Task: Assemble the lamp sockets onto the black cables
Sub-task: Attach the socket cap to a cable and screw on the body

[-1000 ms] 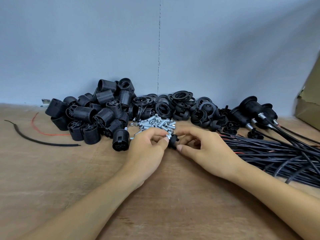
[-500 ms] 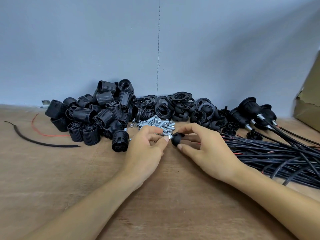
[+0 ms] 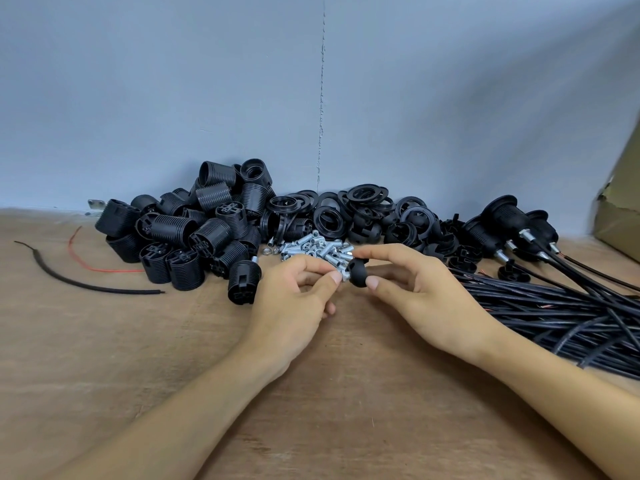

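At frame centre the right hand (image 3: 426, 299) pinches the small rounded black plastic socket cap (image 3: 358, 273) - more exposed than a moment ago - while the left hand (image 3: 294, 303), close beside, pinches a short silver threaded tube (image 3: 344, 275) at its end, probably screwing it in; the black cables (image 3: 554, 306) wait at right.

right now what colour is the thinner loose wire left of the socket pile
The wire is red; head view shows it best.
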Available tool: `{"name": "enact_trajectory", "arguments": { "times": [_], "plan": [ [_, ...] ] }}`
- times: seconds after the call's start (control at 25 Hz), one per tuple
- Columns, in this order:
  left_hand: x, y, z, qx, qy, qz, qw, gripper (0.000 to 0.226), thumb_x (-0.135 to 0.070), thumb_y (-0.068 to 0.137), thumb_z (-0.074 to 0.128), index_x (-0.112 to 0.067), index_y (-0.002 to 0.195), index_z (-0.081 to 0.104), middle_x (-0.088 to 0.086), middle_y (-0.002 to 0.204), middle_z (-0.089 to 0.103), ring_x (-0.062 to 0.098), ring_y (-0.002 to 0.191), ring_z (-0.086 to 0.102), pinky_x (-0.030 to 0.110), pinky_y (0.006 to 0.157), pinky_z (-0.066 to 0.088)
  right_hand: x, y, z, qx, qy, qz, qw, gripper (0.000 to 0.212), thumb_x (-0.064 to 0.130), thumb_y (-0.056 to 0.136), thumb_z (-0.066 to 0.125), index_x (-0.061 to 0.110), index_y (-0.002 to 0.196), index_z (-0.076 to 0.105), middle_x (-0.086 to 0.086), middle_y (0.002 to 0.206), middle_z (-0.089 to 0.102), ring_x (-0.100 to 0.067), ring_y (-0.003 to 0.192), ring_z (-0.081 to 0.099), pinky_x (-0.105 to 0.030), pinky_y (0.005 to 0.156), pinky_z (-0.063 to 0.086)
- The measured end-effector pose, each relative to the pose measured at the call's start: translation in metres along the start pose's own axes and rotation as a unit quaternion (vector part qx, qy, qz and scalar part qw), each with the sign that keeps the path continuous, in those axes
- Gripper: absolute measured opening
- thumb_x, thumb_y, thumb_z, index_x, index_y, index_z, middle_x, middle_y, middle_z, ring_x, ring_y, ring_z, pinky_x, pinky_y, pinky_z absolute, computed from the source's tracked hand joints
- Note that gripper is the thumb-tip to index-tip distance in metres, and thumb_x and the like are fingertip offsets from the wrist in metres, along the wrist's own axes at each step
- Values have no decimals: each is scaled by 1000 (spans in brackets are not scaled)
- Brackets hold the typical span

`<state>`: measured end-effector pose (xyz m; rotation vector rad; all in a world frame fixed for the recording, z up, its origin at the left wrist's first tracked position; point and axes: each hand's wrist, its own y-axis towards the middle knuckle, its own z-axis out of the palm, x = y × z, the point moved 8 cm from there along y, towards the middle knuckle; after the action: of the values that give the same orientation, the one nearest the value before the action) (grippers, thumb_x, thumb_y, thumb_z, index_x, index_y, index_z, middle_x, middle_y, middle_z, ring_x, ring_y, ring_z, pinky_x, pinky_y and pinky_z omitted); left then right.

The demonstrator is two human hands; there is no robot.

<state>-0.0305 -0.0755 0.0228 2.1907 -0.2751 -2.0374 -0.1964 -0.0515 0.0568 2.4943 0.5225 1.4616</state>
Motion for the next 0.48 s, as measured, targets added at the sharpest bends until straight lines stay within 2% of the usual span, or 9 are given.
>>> {"name": "enact_trajectory", "arguments": {
  "times": [0.12, 0.28, 0.36, 0.48],
  "plan": [
    [-1, 0, 0, 2, -1, 4, 1000, 5, -12, 94, 70, -15, 90, 72, 0, 77, 75, 9, 54, 63, 18, 53, 50, 0, 1, 0, 6, 10, 1, 1000, 36, 6, 96, 64, 25, 127, 66, 14, 123, 67, 4, 109, 64, -14, 92, 49],
    [-2, -1, 0, 12, -19, 11, 1000, 7, -7, 94, 69, -12, 90, 71, 2, 77, 75, 11, 57, 66, 19, 56, 51, -4, 1, 0, 16, 40, 27, 999, 31, 16, 98, 63, 25, 128, 66, 16, 107, 75, 0, 100, 70, -16, 91, 52],
    [-5, -2, -1, 14, -21, 26, 999, 9, -4, 92, 71, -12, 89, 71, 2, 76, 75, 12, 60, 68, 19, 58, 52, -5, 1, -1, 9, 66, 43, 997, 27, 22, 99, 60, 22, 126, 67, 11, 96, 77, -6, 87, 73, -19, 82, 56],
    [-11, -4, 2, 33, -11, 50, 998, 11, -1, 90, 73, -12, 89, 72, 2, 76, 75, 11, 64, 70, 18, 62, 53, -5, 1, -1, -6, 87, 66, 994, 24, 36, 100, 55, 25, 112, 72, 3, 74, 73, -13, 63, 68, -18, 61, 52]
  ]
}}
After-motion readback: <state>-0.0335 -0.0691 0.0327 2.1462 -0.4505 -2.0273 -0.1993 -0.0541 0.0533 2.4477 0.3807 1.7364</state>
